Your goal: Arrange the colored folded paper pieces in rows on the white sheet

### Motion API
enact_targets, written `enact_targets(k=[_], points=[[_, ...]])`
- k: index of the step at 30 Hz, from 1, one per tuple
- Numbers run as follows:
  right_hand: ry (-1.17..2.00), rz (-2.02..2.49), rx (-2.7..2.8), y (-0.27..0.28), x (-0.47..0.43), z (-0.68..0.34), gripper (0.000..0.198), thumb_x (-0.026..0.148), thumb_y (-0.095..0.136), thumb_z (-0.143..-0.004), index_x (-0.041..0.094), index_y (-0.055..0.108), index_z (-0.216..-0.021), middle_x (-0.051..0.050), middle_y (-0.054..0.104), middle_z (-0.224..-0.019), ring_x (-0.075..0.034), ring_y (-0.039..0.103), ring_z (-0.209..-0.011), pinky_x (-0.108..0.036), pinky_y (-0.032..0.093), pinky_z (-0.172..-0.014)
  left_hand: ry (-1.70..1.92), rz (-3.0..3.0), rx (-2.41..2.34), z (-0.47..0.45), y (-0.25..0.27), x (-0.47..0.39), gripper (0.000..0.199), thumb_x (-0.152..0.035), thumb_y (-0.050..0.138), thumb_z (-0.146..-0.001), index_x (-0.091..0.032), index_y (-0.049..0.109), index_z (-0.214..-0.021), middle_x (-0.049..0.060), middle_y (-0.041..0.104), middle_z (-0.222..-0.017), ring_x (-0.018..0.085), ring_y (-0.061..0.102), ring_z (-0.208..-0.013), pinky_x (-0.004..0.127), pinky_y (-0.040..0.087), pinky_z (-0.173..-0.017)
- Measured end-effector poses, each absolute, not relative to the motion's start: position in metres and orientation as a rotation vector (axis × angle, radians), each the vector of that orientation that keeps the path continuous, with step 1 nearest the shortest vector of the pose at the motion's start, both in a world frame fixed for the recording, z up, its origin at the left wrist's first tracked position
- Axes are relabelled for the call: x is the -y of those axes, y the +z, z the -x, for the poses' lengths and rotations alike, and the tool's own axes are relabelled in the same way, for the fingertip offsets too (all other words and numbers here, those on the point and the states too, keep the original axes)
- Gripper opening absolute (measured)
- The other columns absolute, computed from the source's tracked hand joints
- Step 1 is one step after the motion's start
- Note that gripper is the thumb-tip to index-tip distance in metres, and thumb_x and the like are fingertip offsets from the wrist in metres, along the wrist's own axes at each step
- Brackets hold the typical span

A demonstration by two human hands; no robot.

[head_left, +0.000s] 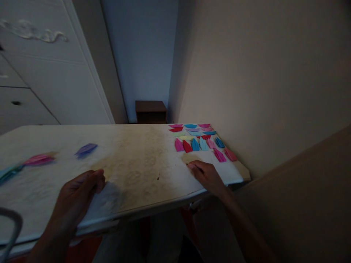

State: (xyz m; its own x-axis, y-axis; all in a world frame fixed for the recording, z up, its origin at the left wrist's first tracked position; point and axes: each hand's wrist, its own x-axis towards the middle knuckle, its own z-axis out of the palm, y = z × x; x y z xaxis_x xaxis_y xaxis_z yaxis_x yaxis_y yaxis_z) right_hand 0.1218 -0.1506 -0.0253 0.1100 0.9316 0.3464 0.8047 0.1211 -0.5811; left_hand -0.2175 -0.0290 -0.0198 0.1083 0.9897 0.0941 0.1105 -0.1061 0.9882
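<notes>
My left hand (82, 191) is above the left part of the white table (153, 160), its fingers curled into a fist. Whatever it may hold is hidden. A blurred purple folded paper piece (86, 149) lies beyond it. My right hand (205, 174) is low over the right side, thumb and fingertips pressed together; anything between them is too small to make out. Just past it lie rows of folded coloured paper pieces, among them a red one (187, 146), a blue one (195, 144) and a magenta one (219, 155).
Farther left lie a pink paper piece (40, 159) and a green-blue one (11, 172). A beige wall (263, 80) borders the table on the right. Beyond the far edge stand a white cabinet (55, 87) and a small brown shelf unit (150, 106). A grey curved tube (16, 219) shows at lower left.
</notes>
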Motion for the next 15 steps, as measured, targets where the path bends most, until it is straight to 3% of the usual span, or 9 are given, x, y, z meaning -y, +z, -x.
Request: enact_targets(k=[8, 15], points=[[0.505, 1.555, 1.877, -0.024, 0.118, -0.062, 0.033, 0.036, 0.043, -0.098, 0.021, 0.068, -0.083, -0.001, 0.071, -0.078, -0.016, 0.065, -0.072, -0.024, 0.045, -0.068, 1.112, -1.491, -1.045, 0.224, -0.033, 0.024, 0.044, -0.048, 0.057, -0.084, -0.019, 0.052, -0.052, -0.001, 0.045, -0.053, 0.013, 0.041, -0.057, 0.026, 0.037, -0.059], [0.473, 1.573, 1.946, -0.031, 0.105, -0.046, 0.032, 0.040, 0.046, -0.095, 0.023, 0.070, -0.083, -0.001, 0.073, -0.078, -0.018, 0.066, -0.071, -0.026, 0.046, -0.065, 1.077, -1.560, -1.011, 0.223, -0.027, 0.030, 0.046, -0.052, 0.054, -0.084, -0.020, 0.046, -0.052, -0.002, 0.042, -0.052, 0.012, 0.038, -0.053, 0.025, 0.033, -0.053]])
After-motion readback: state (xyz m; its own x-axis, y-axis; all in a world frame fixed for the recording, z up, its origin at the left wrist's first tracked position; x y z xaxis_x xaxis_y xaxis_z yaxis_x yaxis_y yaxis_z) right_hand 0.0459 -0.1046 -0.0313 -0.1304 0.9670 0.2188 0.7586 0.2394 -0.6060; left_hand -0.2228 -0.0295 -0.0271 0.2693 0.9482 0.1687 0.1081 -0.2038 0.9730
